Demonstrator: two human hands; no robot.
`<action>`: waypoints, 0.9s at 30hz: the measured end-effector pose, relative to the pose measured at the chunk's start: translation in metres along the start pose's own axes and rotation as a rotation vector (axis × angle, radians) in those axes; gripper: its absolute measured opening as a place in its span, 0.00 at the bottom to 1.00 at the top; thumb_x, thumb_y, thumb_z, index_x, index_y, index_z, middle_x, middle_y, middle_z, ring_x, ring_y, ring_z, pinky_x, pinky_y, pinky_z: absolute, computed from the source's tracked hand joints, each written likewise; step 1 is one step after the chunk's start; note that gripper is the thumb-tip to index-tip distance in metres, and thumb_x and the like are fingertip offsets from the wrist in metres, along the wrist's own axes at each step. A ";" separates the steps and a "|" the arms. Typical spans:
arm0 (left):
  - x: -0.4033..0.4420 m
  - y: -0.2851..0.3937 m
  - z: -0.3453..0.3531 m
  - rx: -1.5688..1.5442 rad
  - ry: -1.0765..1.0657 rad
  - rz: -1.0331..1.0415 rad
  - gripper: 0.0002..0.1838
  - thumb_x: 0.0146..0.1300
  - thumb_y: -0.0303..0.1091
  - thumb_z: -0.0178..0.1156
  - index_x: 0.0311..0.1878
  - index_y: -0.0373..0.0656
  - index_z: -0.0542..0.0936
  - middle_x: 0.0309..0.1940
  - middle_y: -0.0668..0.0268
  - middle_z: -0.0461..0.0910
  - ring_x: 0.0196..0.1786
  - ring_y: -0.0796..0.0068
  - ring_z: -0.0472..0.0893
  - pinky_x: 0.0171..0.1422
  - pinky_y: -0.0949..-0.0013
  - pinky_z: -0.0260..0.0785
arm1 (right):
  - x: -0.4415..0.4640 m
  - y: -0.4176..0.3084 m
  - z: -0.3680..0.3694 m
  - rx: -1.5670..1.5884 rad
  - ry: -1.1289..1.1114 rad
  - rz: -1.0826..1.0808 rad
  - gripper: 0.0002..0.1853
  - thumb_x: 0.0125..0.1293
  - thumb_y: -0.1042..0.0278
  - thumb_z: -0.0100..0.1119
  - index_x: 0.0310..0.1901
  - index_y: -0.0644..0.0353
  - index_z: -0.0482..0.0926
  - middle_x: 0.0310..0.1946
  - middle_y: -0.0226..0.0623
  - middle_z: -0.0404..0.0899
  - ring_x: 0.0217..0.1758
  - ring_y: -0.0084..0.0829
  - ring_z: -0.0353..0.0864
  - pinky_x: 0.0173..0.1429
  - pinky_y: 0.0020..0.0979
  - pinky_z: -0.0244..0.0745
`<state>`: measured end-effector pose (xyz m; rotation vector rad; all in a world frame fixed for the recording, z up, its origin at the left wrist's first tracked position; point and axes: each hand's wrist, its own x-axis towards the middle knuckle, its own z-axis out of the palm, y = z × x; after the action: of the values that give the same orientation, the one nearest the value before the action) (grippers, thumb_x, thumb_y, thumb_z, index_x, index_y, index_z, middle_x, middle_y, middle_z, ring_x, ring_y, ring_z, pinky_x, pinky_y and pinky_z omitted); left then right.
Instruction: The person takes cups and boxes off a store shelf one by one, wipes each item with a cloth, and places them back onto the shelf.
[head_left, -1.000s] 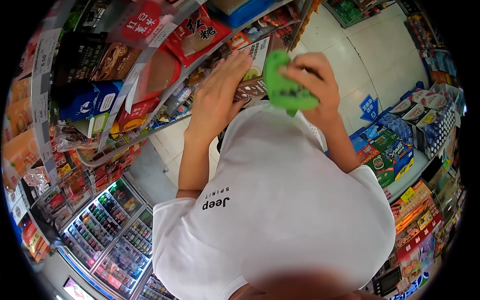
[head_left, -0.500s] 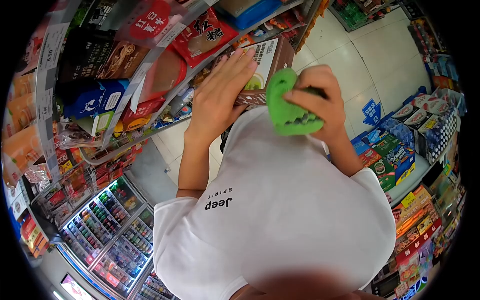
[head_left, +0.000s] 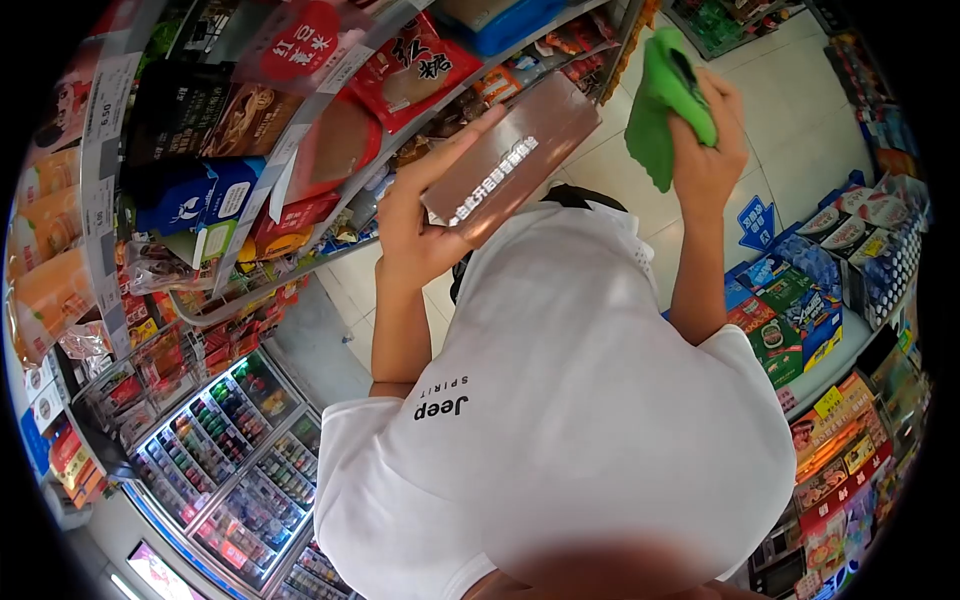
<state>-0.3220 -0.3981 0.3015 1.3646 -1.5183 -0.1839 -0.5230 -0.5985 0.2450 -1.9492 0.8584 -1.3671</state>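
A brown box with white printed characters is in my left hand; its long brown side faces the camera, tilted up to the right. Fingers lie along the far edge and the thumb is below. My right hand grips a green cloth, raised to the right of the box and apart from it. The cloth hangs folded, with a dark patch near its top.
Shelves with price strips and packets, among them a red bag, stand at the left. Boxed goods are stacked at the right. A lit display case is at the lower left.
The box has turned, so its brown side now faces the camera instead of its white and green face. My right hand has moved up and right with the cloth, away from the box.
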 end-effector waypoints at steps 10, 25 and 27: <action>-0.015 0.005 -0.008 -0.660 -0.084 -0.359 0.23 0.73 0.29 0.62 0.68 0.33 0.75 0.69 0.34 0.73 0.72 0.39 0.75 0.75 0.41 0.68 | -0.013 0.003 0.000 0.331 -0.079 0.366 0.17 0.65 0.78 0.63 0.55 0.71 0.81 0.54 0.33 0.82 0.55 0.25 0.79 0.63 0.24 0.70; 0.001 -0.009 0.008 -0.180 0.037 0.178 0.29 0.61 0.33 0.74 0.65 0.43 0.77 0.61 0.44 0.83 0.67 0.43 0.82 0.72 0.46 0.71 | -0.011 -0.029 -0.031 0.154 0.225 0.033 0.19 0.58 0.80 0.68 0.53 0.73 0.83 0.56 0.47 0.82 0.55 0.36 0.82 0.64 0.31 0.73; 0.009 -0.005 0.002 -0.068 0.003 0.202 0.29 0.58 0.30 0.74 0.64 0.45 0.78 0.62 0.48 0.84 0.67 0.45 0.82 0.72 0.48 0.72 | -0.007 -0.039 -0.035 0.029 0.228 -0.156 0.20 0.56 0.76 0.71 0.51 0.70 0.85 0.52 0.47 0.81 0.51 0.37 0.82 0.57 0.32 0.75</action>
<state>-0.3186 -0.4081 0.3030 1.1497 -1.6221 -0.1056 -0.5512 -0.5729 0.2815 -1.8960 0.7967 -1.7093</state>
